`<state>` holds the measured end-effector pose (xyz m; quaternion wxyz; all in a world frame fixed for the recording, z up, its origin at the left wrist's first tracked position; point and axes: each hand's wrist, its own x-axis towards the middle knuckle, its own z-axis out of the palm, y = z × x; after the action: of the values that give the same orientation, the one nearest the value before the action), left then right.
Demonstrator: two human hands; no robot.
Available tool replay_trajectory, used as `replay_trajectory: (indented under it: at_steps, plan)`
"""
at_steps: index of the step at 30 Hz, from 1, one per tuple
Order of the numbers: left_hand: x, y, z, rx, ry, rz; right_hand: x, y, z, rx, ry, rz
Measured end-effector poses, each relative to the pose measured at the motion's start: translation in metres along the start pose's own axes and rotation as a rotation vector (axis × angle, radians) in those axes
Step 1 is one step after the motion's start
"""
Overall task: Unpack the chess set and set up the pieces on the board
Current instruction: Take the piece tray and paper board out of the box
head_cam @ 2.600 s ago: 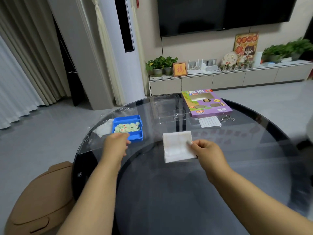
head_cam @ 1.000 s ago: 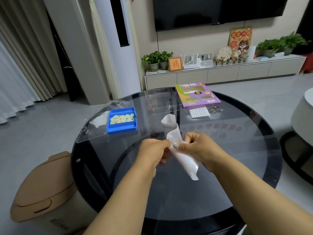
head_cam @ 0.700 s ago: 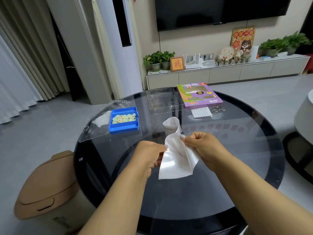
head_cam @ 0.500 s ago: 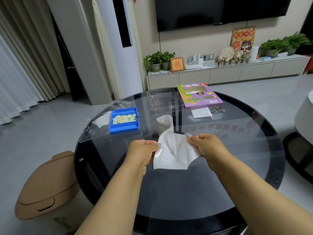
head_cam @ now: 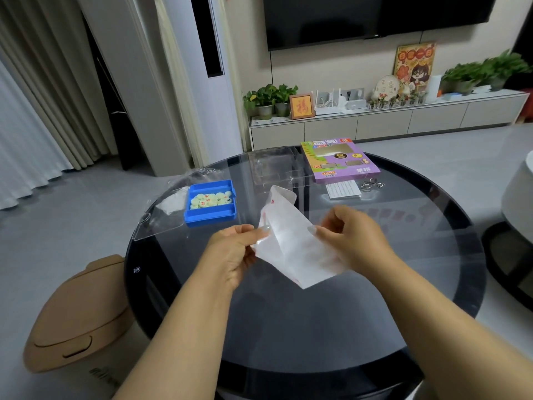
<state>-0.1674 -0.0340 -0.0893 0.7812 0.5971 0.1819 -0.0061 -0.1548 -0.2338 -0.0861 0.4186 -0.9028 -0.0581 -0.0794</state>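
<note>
A folded white paper board (head_cam: 291, 243) with faint red print hangs in the air above the round glass table (head_cam: 403, 255). My left hand (head_cam: 233, 252) pinches its left edge and my right hand (head_cam: 350, 238) pinches its right side, holding the sheet partly spread. At the table's far left sits a blue tray (head_cam: 211, 210) filled with several pale round chess pieces (head_cam: 210, 199) marked in red and dark ink.
A purple game box (head_cam: 340, 161) lies at the far side, with a white leaflet (head_cam: 343, 189) and metal rings (head_cam: 372, 184) in front of it. Clear plastic packaging (head_cam: 277, 170) and a plastic sleeve (head_cam: 164, 217) lie near the tray. A tan bin (head_cam: 78, 316) stands at the left.
My left hand left the blue tray and joined my right on the paper. Both lifted it off the table, and the sheet has opened wider between them.
</note>
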Motion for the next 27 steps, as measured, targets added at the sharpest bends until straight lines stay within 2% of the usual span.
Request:
replay_trajectory:
  at_steps: [5,8,13,18,24,27]
  plan:
    - [-0.007,-0.005,0.010,0.164,-0.097,0.061,-0.009,-0.003,0.005,0.262,-0.353,-0.180]
    - [-0.010,-0.006,0.012,0.236,-0.138,0.103,-0.009,0.000,0.011,0.315,-0.461,-0.232]
    - [-0.010,-0.007,0.014,0.243,-0.142,0.115,-0.006,0.006,0.017,0.362,-0.405,-0.221]
    - [-0.005,-0.009,0.010,0.205,-0.100,0.097,-0.003,0.011,0.016,0.374,-0.318,-0.128]
    - [0.003,-0.002,-0.009,0.233,-0.011,0.153,0.007,0.010,0.006,0.596,-0.172,0.003]
    - [0.004,0.000,-0.019,0.229,-0.028,0.151,0.016,0.019,0.001,0.568,-0.128,0.056]
